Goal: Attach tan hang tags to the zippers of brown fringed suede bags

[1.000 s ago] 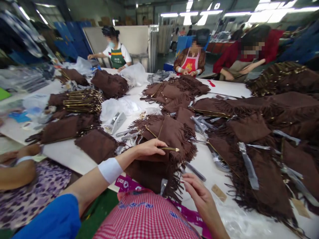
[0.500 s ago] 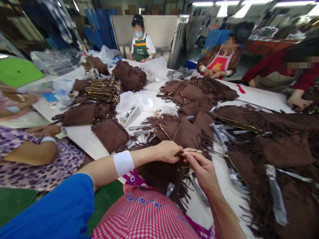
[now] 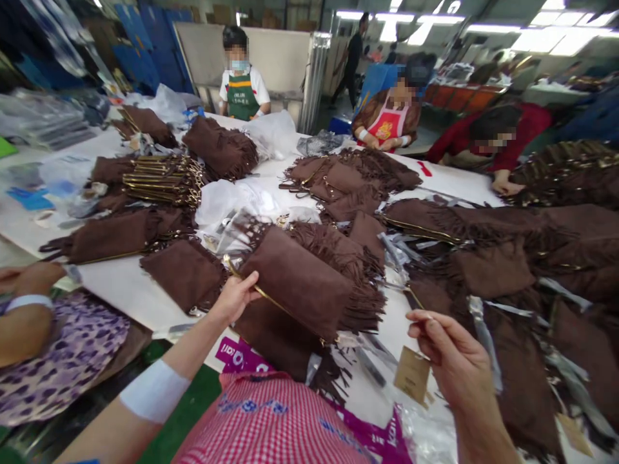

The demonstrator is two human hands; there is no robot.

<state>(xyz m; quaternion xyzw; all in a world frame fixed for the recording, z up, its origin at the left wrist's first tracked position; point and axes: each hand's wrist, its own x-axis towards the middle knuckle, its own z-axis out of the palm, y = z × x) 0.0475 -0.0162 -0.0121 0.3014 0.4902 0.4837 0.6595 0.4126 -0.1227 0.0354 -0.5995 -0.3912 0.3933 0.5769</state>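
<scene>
My left hand [image 3: 238, 298] grips a brown fringed pouch [image 3: 300, 277] by its gold zip edge, thumb on top. The pouch is tilted, its fringe pointing to the right. My right hand [image 3: 452, 348] is apart from it, thumb and fingertips pinched together. A tan hang tag [image 3: 412, 375] dangles just below those fingertips; its string is too fine to make out. Under the held pouch lies another dark brown pouch [image 3: 275, 335], close to my checked apron [image 3: 275, 419].
Piles of brown fringed pouches [image 3: 353, 177] cover much of the white table [image 3: 116, 274]. Gold-zipped pieces [image 3: 162, 180] are stacked at left. Clear plastic [image 3: 430, 428] lies near my right forearm. Co-workers sit across the table; another person's arm [image 3: 29, 322] is at left.
My hands, close together before, have parted. The left has moved left and now holds the pouch out flat; the right has moved right, with the tag now visible below it. The view has turned right.
</scene>
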